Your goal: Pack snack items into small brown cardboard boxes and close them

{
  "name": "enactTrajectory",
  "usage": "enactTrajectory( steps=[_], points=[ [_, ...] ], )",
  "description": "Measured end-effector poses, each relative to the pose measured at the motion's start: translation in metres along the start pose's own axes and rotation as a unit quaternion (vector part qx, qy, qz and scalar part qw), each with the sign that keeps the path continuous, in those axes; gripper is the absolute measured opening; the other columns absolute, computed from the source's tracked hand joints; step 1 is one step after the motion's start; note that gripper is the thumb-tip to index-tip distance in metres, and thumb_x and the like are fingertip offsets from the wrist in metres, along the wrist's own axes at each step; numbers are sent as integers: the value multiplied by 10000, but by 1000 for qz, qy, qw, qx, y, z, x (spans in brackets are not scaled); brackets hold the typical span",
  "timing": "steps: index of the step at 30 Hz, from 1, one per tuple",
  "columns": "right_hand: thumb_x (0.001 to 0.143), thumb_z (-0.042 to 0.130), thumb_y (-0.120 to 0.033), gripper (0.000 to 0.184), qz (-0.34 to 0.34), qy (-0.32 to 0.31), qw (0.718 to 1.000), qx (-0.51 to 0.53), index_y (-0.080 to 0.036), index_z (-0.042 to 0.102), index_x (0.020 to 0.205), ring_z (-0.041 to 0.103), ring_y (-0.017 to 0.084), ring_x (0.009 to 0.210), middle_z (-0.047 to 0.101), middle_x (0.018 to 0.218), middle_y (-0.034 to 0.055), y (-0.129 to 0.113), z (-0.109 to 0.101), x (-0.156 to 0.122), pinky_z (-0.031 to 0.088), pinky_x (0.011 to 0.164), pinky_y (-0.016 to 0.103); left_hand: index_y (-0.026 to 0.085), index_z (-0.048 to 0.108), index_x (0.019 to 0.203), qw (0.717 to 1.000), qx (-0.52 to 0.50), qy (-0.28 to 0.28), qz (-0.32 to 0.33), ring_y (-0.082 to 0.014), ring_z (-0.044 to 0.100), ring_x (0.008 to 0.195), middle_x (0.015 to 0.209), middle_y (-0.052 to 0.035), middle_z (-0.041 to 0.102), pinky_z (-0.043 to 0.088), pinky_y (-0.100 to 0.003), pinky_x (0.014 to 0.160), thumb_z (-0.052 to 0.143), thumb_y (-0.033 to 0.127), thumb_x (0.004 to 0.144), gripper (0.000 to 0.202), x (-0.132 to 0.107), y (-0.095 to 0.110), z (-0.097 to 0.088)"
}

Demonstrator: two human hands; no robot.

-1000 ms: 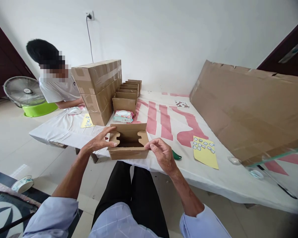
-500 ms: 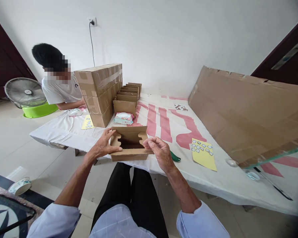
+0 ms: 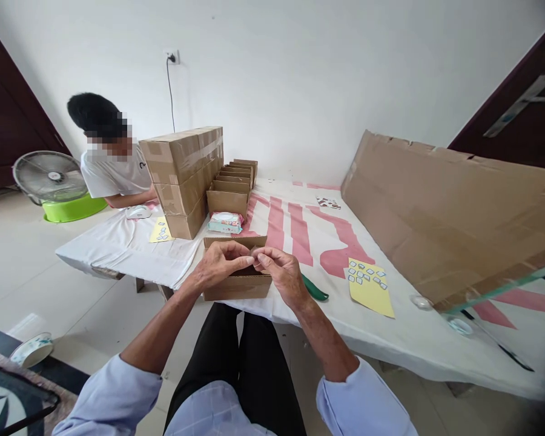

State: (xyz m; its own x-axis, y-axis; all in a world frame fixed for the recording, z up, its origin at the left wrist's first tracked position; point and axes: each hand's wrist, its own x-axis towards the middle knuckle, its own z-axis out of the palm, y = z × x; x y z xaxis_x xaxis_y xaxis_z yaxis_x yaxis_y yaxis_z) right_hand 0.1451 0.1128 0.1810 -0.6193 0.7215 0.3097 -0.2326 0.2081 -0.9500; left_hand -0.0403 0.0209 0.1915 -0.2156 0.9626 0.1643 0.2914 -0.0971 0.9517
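An open cardboard box (image 3: pixel 237 289) stands at the table's near edge, in front of my lap. Above its opening, my left hand (image 3: pixel 222 261) and my right hand (image 3: pixel 281 269) meet fingertip to fingertip. Both are closed in a pinch. Something small and brownish shows between the fingertips, too small to name. My hands hide most of the box's inside. A green curved object (image 3: pixel 315 289) lies just right of my right hand. Behind the box sits a pack of wet wipes (image 3: pixel 226 222).
Taped cartons (image 3: pixel 181 181) are stacked at the left, beside a row of open boxes (image 3: pixel 229 197). A yellow sheet with small stickers (image 3: pixel 370 287) lies right. A large cardboard sheet (image 3: pixel 449 218) leans at the right. Across the table sits a person (image 3: pixel 113 175) near a fan (image 3: pixel 49 175).
My left hand has left the box's left side and come to my right hand above the opening. Their fingertips now touch. The view has tilted slightly up.
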Motion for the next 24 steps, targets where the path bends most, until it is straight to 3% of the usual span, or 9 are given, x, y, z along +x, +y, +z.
enactTrajectory(
  steps=[5, 11, 19, 24],
  points=[
    [853, 842, -572, 344, 6, 4, 1000, 19, -246, 839, 963, 739, 205, 879, 799, 948, 37, 6, 1, -1, 624, 824, 369, 157, 802, 897, 997, -73, 15, 35, -171, 668, 759, 863, -71, 788, 512, -275, 698, 878, 596, 800, 456, 2, -1, 7],
    [849, 841, -540, 327, 11, 5, 1000, 19, -237, 819, 970, 727, 200, 874, 795, 945, 37, 8, 1, -3, 607, 817, 362, 153, 752, 797, 995, -65, 27, 74, -125, 548, 693, 757, -23, 679, 426, -250, 642, 843, 500, 840, 362, 3, -6, 7],
    [777, 902, -477, 359, 19, 17, 999, 35, -224, 761, 990, 669, 164, 833, 766, 948, 15, 9, -1, 1, 566, 805, 327, 165, 730, 780, 995, -34, 19, 95, -155, 593, 770, 817, -43, 688, 472, -274, 721, 789, 473, 882, 330, 2, -6, 4],
    [812, 833, -447, 245, 1, 35, 999, -2, -216, 769, 863, 641, 151, 764, 737, 820, -4, 7, 8, -6, 539, 789, 313, 180, 756, 782, 995, 18, 0, 99, -192, 666, 811, 856, -66, 751, 529, -289, 765, 793, 527, 872, 360, -11, 8, 5]
  ],
)
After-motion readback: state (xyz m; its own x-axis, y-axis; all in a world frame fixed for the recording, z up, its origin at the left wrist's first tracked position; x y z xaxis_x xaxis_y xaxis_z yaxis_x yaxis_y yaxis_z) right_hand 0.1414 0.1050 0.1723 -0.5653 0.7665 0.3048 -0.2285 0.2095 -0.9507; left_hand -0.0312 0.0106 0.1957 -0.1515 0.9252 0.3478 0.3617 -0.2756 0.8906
